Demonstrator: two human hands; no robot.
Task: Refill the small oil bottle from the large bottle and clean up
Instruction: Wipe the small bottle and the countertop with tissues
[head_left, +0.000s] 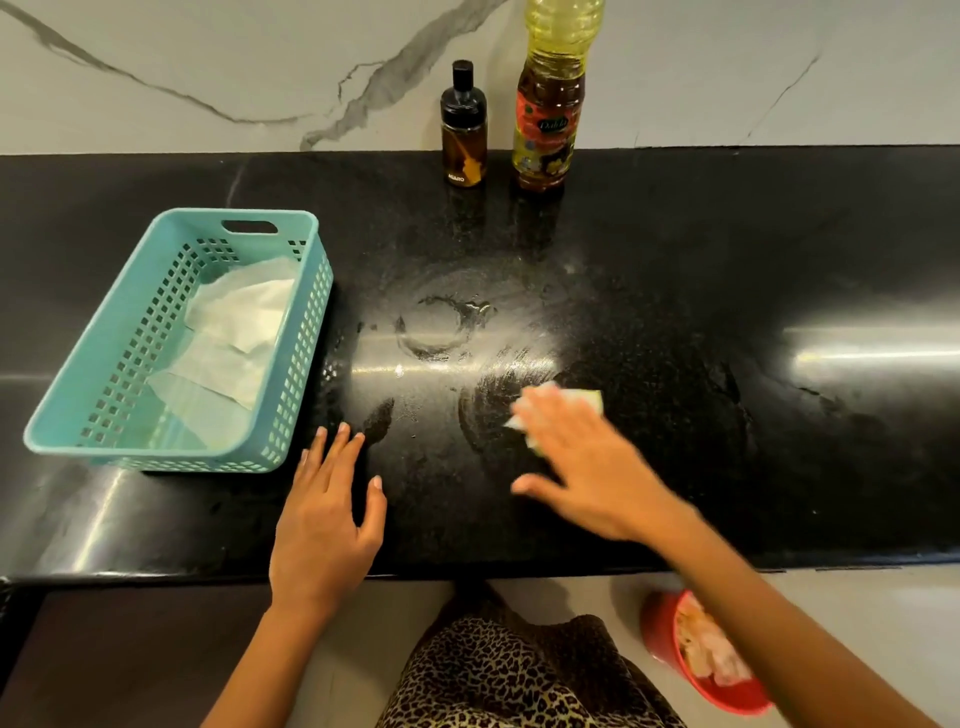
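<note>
Here the right hand (587, 467) lies flat on a folded white paper wipe (584, 401), fingers spread and straight, pressing it onto the black stone surface (727, 234). The hand is motion-blurred, and only the far edge of the wipe shows past the fingertips. The left hand (324, 514) rests palm down on the surface well to the left of the right one, fingers straight and slightly fanned, holding nothing.

Beyond the right hand's fingertips and a little to their left, an oily ring-shaped smear (441, 327) and hazy wipe marks glisten on the stone. Further out, at the back against the marble wall, stands the small oil bottle (464, 130), upright with its black cap on. The large bottle (550, 104) of yellow oil stands just beside it on the right, also upright; its top is cut off by the frame.

Just beyond the left hand and to its left sits a teal plastic basket (182, 457) with white paper wipes (239, 322) lying in it. Below the right forearm, on the floor, a red bin (660, 634) holds crumpled paper (711, 654). A leopard-print garment (509, 675) shows between the arms.
</note>
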